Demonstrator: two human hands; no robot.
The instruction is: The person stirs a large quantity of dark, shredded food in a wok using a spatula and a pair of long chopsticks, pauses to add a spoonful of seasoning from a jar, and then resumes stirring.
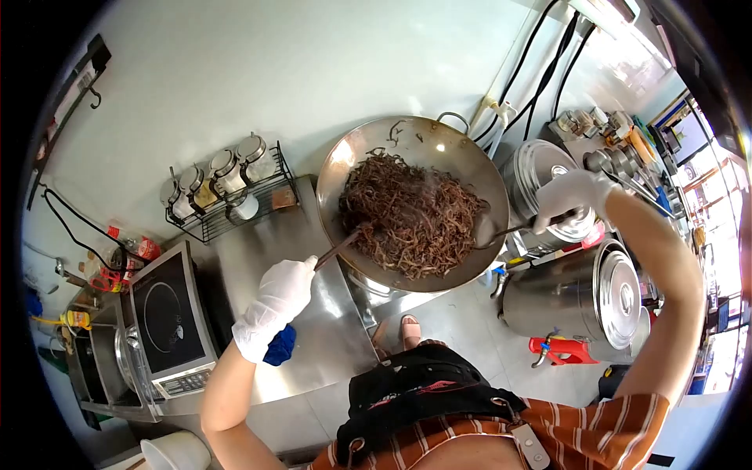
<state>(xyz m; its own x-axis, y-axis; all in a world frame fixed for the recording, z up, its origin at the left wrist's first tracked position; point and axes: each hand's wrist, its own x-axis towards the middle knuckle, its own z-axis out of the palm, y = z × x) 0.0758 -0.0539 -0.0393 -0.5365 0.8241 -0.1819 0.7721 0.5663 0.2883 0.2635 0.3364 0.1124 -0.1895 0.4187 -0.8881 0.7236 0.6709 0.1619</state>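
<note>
A large round metal wok (333,168) holds a heap of dark brown shredded strips (411,211). My left hand (276,301), in a white glove, is closed around a brown stick-like utensil (337,251). Its far end goes into the left side of the heap, so its tip is hidden. At the right, my gloved right hand (568,200) grips the dark handle of a metal ladle (486,229). The ladle's bowl rests inside the wok against the right edge of the strips.
A wire rack (235,210) with several seasoning jars stands against the wall, left of the wok. Farther left is an induction cooktop (163,313) on the steel counter (305,345). Lidded steel pots (548,294) stand at the right. A blue cloth (280,346) lies below my left hand.
</note>
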